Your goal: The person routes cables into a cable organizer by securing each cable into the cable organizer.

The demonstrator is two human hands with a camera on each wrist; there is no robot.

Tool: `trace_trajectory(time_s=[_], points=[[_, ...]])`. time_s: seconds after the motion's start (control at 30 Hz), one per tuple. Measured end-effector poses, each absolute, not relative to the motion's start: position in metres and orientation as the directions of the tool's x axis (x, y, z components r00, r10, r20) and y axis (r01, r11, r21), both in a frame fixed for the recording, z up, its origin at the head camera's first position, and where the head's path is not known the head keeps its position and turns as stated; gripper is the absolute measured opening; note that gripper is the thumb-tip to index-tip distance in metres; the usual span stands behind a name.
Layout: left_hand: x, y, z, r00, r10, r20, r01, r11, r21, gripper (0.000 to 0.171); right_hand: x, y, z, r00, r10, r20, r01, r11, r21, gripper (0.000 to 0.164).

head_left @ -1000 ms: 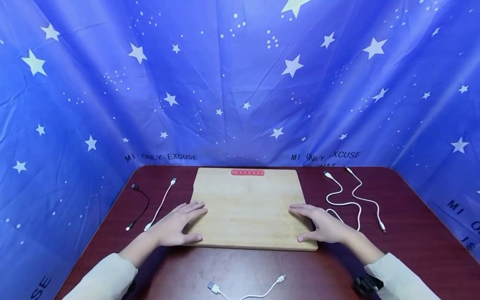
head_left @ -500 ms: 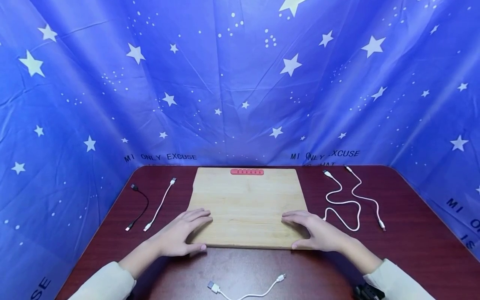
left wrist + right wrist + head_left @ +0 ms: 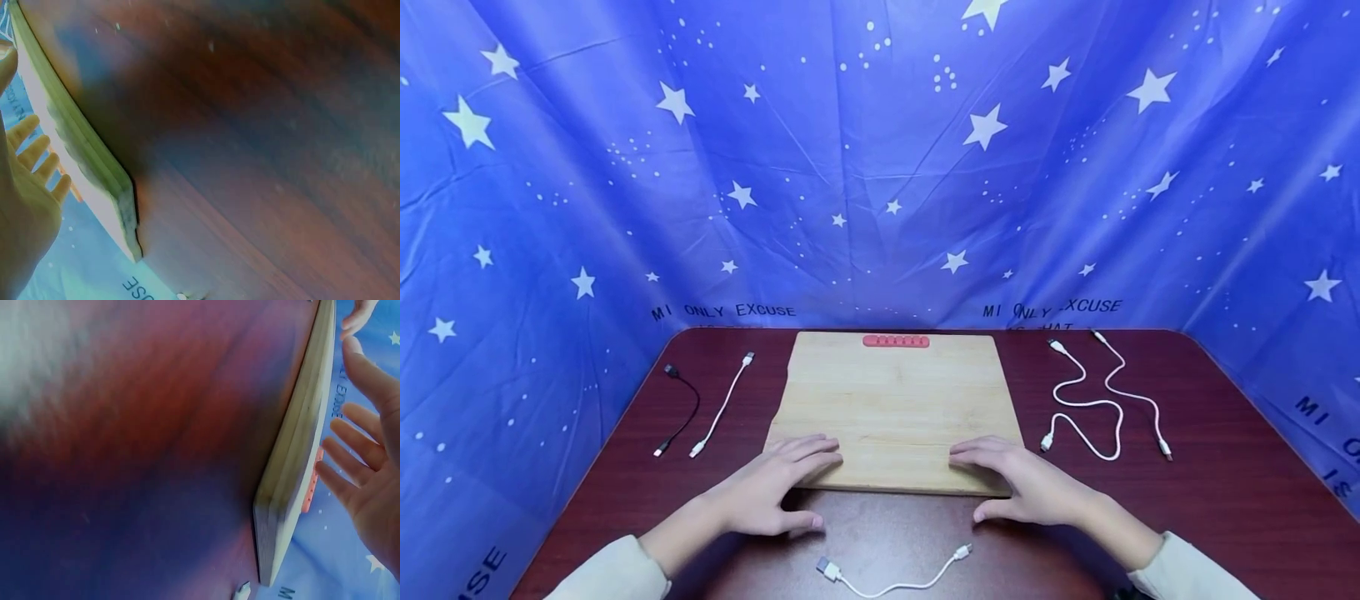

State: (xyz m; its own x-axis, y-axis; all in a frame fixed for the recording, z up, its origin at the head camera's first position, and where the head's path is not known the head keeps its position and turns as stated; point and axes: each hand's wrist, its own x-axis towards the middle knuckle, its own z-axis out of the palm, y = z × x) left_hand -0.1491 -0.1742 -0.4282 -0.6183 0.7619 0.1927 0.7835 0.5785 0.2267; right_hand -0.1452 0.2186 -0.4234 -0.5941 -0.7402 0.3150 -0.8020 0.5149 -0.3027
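Observation:
A pale wooden board lies flat in the middle of the dark red table. Along its far edge sits a red slotted cable holder. My left hand hovers over the board's near left corner, fingers spread and relaxed, holding nothing. Over the near right corner is my right hand, likewise spread, its thumb past the near edge. In both wrist views a gap shows between the fingers and the board. Between my hands and closer to me lies a short white USB cable.
To the left lie a black USB cable and a short white cable. Two longer white cables, one looped and one wavy, lie on the right. A blue starry curtain surrounds the table's back and sides.
Both hands have drawn back toward me and slightly inward, from the board's sides to its near corners. The end of the looped cable on the right has come into view. The board stays put.

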Motion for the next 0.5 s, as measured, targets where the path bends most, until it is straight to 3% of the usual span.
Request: trace_trajectory(time_s=[0.5], points=[[-0.123,-0.163,-0.432,-0.494,0.833,0.25,0.869,0.459,0.186,0.072,-0.128,0.203,-0.423,-0.542,-0.77,0.335,-0.834,0.444,-0.329,0.057]])
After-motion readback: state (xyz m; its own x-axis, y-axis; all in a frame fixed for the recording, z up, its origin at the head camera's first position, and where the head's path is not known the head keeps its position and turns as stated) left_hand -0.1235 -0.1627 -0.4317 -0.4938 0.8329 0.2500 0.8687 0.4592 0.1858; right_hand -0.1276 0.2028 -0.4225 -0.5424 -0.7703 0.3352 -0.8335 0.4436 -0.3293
